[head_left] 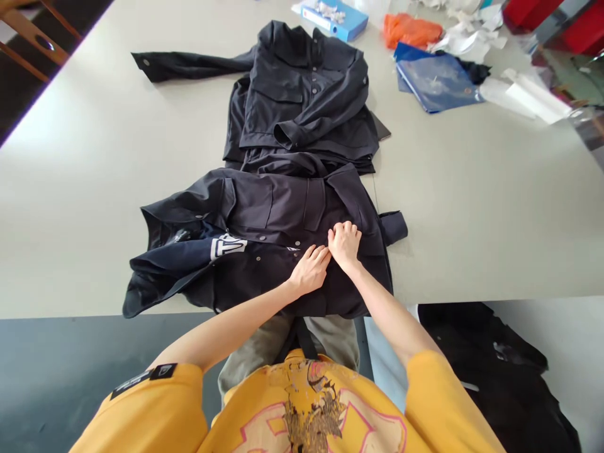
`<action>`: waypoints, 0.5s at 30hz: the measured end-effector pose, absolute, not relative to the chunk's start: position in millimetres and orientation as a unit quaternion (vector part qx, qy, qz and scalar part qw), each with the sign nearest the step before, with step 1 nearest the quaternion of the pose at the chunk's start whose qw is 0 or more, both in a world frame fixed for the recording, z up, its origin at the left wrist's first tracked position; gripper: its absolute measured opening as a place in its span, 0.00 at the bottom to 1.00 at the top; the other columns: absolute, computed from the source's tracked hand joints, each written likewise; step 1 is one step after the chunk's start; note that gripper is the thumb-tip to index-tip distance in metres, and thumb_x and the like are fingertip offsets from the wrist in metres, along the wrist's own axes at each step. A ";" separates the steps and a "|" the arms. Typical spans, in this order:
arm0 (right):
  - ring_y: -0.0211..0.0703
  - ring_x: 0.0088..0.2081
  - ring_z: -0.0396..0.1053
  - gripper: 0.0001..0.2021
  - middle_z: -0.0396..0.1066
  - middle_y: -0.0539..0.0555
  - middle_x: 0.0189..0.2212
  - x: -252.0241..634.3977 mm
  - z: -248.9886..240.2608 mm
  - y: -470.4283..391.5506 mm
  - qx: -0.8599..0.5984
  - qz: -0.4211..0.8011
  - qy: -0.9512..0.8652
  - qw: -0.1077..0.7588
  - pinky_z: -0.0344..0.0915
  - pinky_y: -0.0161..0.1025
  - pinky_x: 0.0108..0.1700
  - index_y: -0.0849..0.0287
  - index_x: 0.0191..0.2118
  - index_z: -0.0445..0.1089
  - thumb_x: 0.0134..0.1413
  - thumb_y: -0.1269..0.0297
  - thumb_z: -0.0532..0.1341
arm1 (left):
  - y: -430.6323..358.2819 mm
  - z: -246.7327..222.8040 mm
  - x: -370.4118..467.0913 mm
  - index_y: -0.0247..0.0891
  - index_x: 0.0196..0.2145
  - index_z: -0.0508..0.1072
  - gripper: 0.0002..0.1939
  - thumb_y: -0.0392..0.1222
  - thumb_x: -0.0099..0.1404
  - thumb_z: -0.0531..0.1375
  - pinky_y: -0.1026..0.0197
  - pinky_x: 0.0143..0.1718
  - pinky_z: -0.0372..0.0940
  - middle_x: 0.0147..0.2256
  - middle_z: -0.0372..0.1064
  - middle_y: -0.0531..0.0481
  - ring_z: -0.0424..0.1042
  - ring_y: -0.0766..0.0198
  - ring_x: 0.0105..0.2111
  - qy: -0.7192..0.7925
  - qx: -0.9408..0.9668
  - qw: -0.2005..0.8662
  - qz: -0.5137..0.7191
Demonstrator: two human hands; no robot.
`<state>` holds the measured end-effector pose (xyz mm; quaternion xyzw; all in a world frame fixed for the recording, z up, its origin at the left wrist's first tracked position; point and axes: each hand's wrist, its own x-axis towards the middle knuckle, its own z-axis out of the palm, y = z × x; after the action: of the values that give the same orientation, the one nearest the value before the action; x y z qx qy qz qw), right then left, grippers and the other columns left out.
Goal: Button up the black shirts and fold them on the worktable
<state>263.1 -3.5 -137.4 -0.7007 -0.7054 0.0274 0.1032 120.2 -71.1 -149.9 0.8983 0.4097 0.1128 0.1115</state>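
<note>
A black jacket (250, 207) lies sideways along the table's near edge, its collar end to the left and its hem to the right. Snap buttons run down its front, partly undone, and white lettering on dark blue lining shows near the collar. My left hand (310, 272) is at the front placket with its fingers closed on the fabric edge. Right beside it, my right hand (344, 244) has curled fingers on the same edge, nearer the hem. Whatever lies under the fingertips is hidden. A dark cuff (394, 228) sticks out past the hem.
Beyond it lies a stack of black jackets (278, 94), one sleeve stretched left. A blue box file (337, 19), an orange plastic bag (410, 30), a blue folder (436, 82) and crumpled white wrapping are at the back right. Dark garments (500, 377) sit below the table, right.
</note>
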 end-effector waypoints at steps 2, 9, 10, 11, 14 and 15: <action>0.56 0.46 0.61 0.13 0.68 0.65 0.44 256.8 -135.7 0.9 -0.719 0.022 -0.687 0.099 0.56 0.49 0.47 0.63 0.43 0.69 0.69 0.60 0.52 | -71.6 -151.7 119.8 0.28 0.65 0.62 0.30 0.33 0.64 0.51 0.44 0.68 0.50 0.61 0.63 0.35 0.60 0.48 0.64 0.406 0.899 0.108 0.125; 0.57 0.48 0.61 0.16 0.67 0.67 0.46 245.8 -137.0 2.5 -0.737 -0.015 -0.671 0.080 0.56 0.50 0.48 0.63 0.45 0.68 0.71 0.61 0.47 | -74.6 -157.1 116.9 0.31 0.58 0.67 0.27 0.31 0.61 0.54 0.43 0.67 0.55 0.55 0.67 0.35 0.65 0.48 0.59 0.396 0.893 0.122 0.174; 0.58 0.48 0.61 0.16 0.67 0.67 0.46 245.6 -137.5 1.5 -0.738 -0.019 -0.670 0.080 0.56 0.50 0.48 0.63 0.45 0.68 0.71 0.61 0.46 | -74.7 -157.4 115.3 0.31 0.57 0.68 0.26 0.30 0.60 0.54 0.44 0.66 0.56 0.54 0.67 0.36 0.66 0.49 0.57 0.395 0.889 0.129 0.193; 0.58 0.48 0.62 0.16 0.68 0.67 0.45 245.4 -138.0 0.6 -0.738 -0.023 -0.670 0.078 0.57 0.50 0.48 0.63 0.44 0.68 0.71 0.61 0.46 | -73.9 -156.9 113.8 0.32 0.55 0.68 0.25 0.29 0.60 0.53 0.46 0.65 0.59 0.53 0.67 0.37 0.67 0.51 0.56 0.399 0.880 0.138 0.217; 0.58 0.47 0.64 0.17 0.68 0.68 0.45 245.4 -139.5 -0.5 -0.734 -0.037 -0.675 0.071 0.60 0.51 0.48 0.64 0.44 0.69 0.72 0.61 0.46 | -62.2 -149.4 115.1 0.35 0.52 0.68 0.24 0.25 0.60 0.49 0.52 0.57 0.67 0.50 0.67 0.40 0.68 0.56 0.51 0.433 0.832 0.169 0.303; 0.57 0.47 0.64 0.17 0.68 0.68 0.45 245.8 -140.1 -0.4 -0.729 -0.036 -0.680 0.066 0.62 0.52 0.48 0.65 0.45 0.69 0.72 0.61 0.47 | -54.2 -144.6 119.3 0.36 0.51 0.69 0.22 0.25 0.61 0.49 0.53 0.54 0.68 0.48 0.68 0.41 0.69 0.57 0.50 0.442 0.818 0.177 0.323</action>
<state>245.8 -0.4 -140.1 -0.7293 -0.6801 -0.0362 0.0656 119.3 -54.2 -144.6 0.8179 0.4419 0.3232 0.1768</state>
